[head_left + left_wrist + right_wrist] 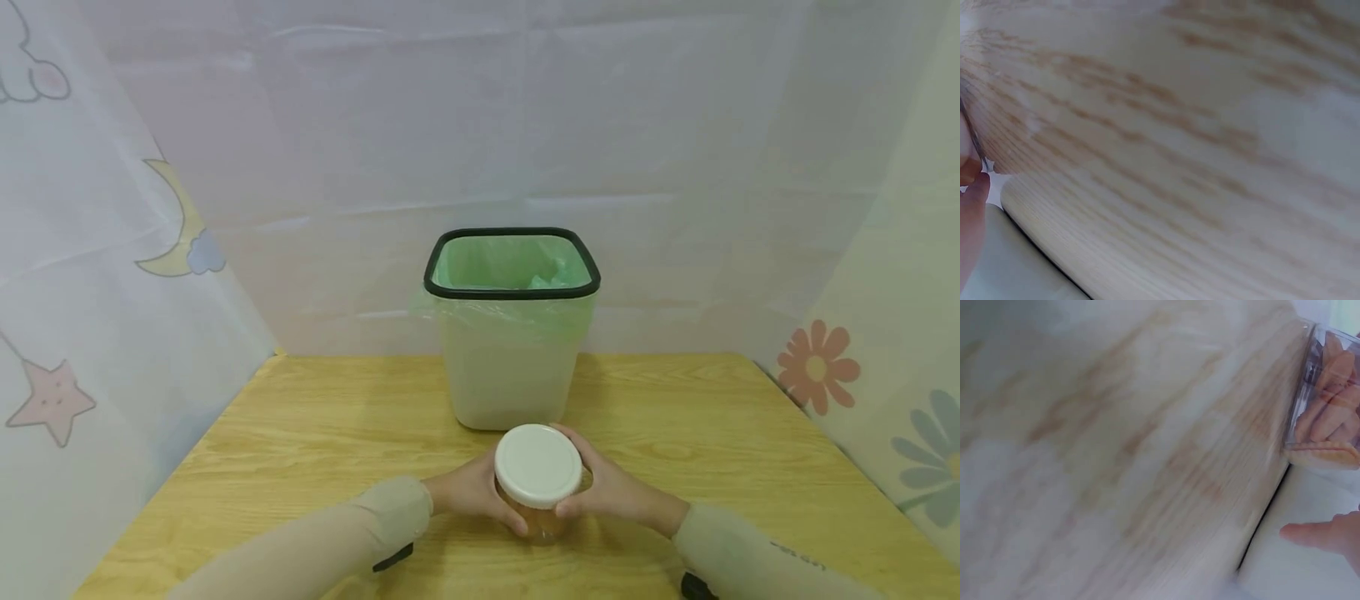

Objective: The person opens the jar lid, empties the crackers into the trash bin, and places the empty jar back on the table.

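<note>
A clear jar [545,527] with a white round lid [537,465] is near the front of the table in the head view. From the left, my left hand [474,492] grips its body, thumb across the near side. My right hand [617,492] holds the lid's right side, thumb at the near rim and fingers behind. Brownish elongated pieces show through the jar [1332,394] in the right wrist view, with my right thumb [1316,534] below it. Only part of my left hand [969,225] shows at the left wrist view's edge.
Behind the jar stands a pale bin [513,358] with a black rim and a green bag liner [495,258]. The wood-grain table [330,417] meets a plain white sheet [360,167] at the back and printed sheets at both sides.
</note>
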### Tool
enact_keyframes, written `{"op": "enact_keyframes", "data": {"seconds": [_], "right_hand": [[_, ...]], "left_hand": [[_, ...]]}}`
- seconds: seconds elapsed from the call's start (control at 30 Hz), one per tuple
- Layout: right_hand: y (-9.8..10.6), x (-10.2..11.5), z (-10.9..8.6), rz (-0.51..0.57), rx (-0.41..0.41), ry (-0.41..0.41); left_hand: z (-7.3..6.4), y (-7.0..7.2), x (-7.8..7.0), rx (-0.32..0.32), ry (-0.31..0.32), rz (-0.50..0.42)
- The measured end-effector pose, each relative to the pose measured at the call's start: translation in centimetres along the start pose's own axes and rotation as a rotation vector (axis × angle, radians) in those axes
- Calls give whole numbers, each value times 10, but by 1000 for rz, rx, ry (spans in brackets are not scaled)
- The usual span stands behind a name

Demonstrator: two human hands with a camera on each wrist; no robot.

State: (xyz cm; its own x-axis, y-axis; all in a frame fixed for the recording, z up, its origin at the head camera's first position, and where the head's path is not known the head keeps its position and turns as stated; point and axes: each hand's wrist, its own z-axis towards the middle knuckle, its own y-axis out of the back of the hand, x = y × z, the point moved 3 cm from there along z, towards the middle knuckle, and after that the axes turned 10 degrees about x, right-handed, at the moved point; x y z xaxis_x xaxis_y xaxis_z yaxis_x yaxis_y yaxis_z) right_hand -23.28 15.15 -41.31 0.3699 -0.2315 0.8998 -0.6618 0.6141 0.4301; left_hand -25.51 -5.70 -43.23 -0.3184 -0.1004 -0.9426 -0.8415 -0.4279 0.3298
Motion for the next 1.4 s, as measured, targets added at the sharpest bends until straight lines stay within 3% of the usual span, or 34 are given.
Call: {"op": "enact_keyframes", "data": {"seconds": [0.17,0.4,0.53,0.7,0.83,1.07,1.27,1.4], "right_hand": [[3,1,1,-23,-1,41],[2,3,-5,-40,-13,77],[-3,7,-10,-25,-64,63],[-13,14,-15,-44,-171,49],[-23,21,-17,-75,-264,5],[-39,30,-17,5,-422,-147],[-46,32,-14,72,-449,-180],[-48,29,-14,48,-455,-203]], "left_hand": [[2,1,-1,2,-7,5],[2,-2,-3,6,-68,-14],[1,-3,-1,19,-106,-20],[2,-2,0,14,-79,-47],[1,-2,1,-9,-42,-51],[0,-2,1,-44,-3,-6],[0,-3,0,-44,-7,-12],[1,-4,0,-46,-11,-14]]}}
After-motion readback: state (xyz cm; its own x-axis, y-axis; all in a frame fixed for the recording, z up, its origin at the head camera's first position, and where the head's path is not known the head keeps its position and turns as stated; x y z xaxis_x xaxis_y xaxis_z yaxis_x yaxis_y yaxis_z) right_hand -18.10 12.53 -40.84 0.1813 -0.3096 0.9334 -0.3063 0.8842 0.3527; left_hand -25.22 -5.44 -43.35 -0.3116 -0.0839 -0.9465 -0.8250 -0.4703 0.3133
